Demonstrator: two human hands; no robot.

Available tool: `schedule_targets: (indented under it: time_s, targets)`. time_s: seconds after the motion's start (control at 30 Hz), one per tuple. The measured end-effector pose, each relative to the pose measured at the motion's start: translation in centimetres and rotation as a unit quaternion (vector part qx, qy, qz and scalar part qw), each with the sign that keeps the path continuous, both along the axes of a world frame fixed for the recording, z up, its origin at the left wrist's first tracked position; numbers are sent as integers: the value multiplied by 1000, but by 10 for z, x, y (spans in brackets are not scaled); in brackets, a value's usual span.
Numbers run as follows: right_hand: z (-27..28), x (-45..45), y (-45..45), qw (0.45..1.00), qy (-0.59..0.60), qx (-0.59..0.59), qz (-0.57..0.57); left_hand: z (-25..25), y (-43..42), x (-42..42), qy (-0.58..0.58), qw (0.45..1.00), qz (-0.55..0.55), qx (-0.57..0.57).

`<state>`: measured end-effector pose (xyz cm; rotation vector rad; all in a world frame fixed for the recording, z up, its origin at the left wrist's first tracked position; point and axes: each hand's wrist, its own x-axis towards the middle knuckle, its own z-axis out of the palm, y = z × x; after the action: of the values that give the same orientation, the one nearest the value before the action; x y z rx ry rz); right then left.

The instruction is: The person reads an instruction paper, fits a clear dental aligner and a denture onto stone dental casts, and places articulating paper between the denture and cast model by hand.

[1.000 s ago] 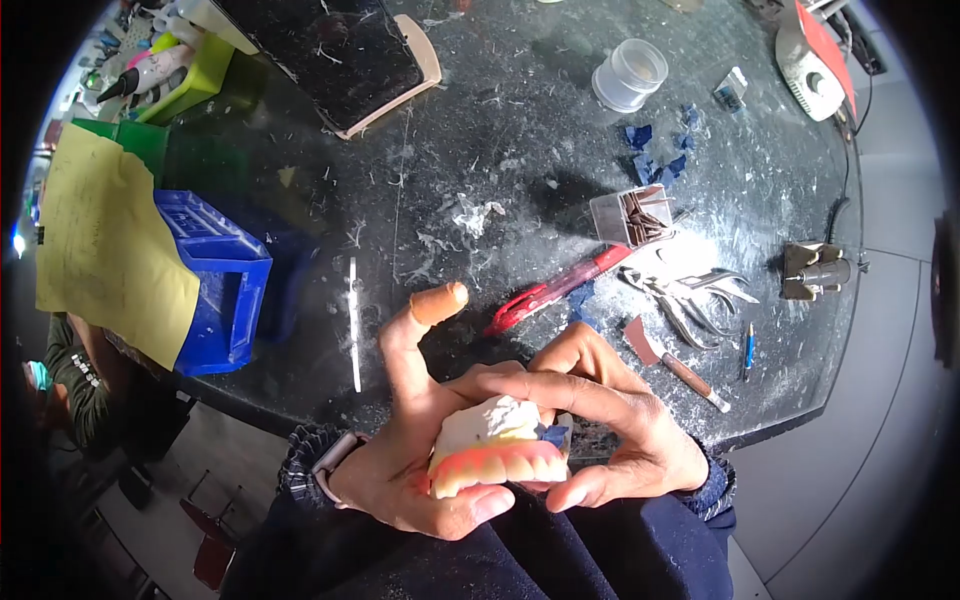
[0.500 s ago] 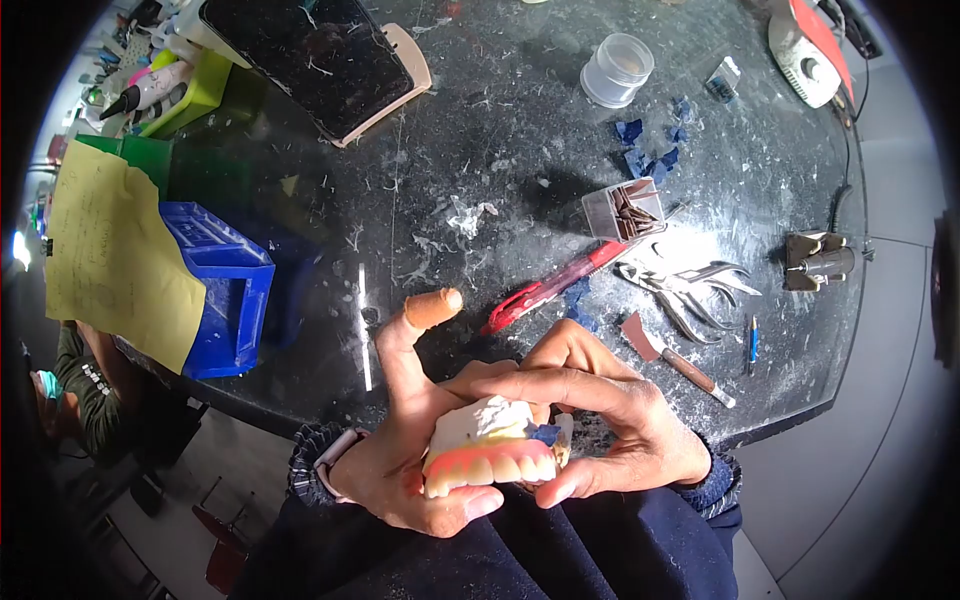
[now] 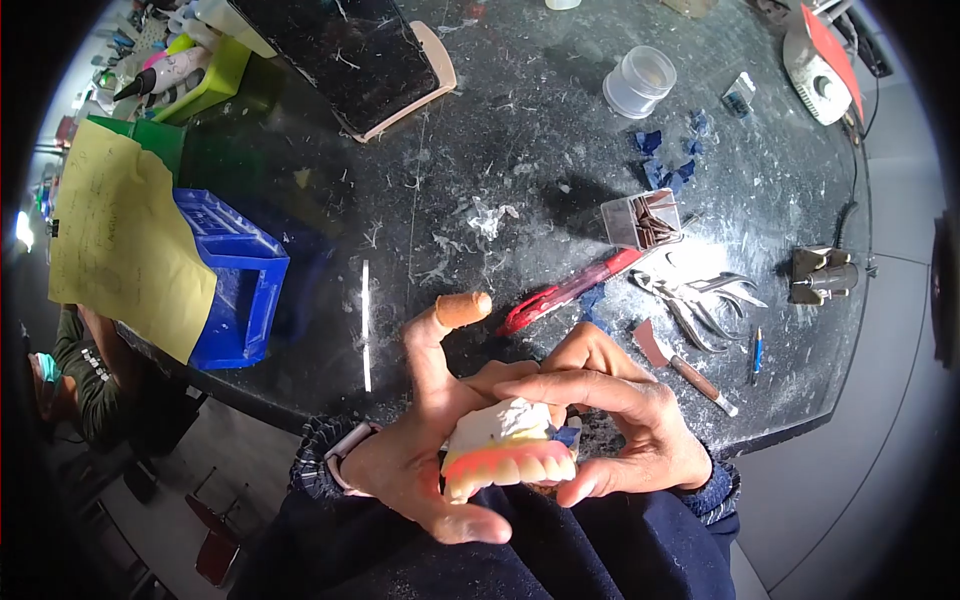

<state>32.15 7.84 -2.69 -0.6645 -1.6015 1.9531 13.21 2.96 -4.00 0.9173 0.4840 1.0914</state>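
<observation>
A denture [image 3: 508, 466] with pink gum and cream teeth sits on a white plaster cast [image 3: 500, 424], low in the middle of the view. My left hand [image 3: 420, 440] holds the cast from the left, its thumb below the teeth and its bandaged index finger raised. From the right, my right hand [image 3: 635, 430] grips the cast's side, with the thumb near the end of the tooth row. A scrap of dark blue paper [image 3: 567, 436] shows between the cast and my right fingers. Some fingertips are hidden behind the cast.
Beyond my hands lie a red pen-like tool [image 3: 567, 292], metal pliers [image 3: 697, 305], a wooden-handled knife [image 3: 690, 375] and a clear box of strips [image 3: 643, 220]. A blue bin [image 3: 240, 290] stands left. A person [image 3: 85, 375] is at the far left.
My left thumb has come off the teeth and now extends below them. The view has shifted slightly, and the cast and both hands appear a little further right.
</observation>
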Motion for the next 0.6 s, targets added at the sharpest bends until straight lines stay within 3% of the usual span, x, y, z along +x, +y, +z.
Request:
schedule_targets:
  time_s: [0.23,0.43,0.6]
  targets:
    - [-1,-2,2,1000,4,-19,2,-3,2,-1,4,1000,-14,28]
    - [3,0,7,999,23,35,25,-4,4,-3,11,998,-22,66]
    - [4,-2,0,1000,1,-19,7,-3,5,-4,25,991,-19,128]
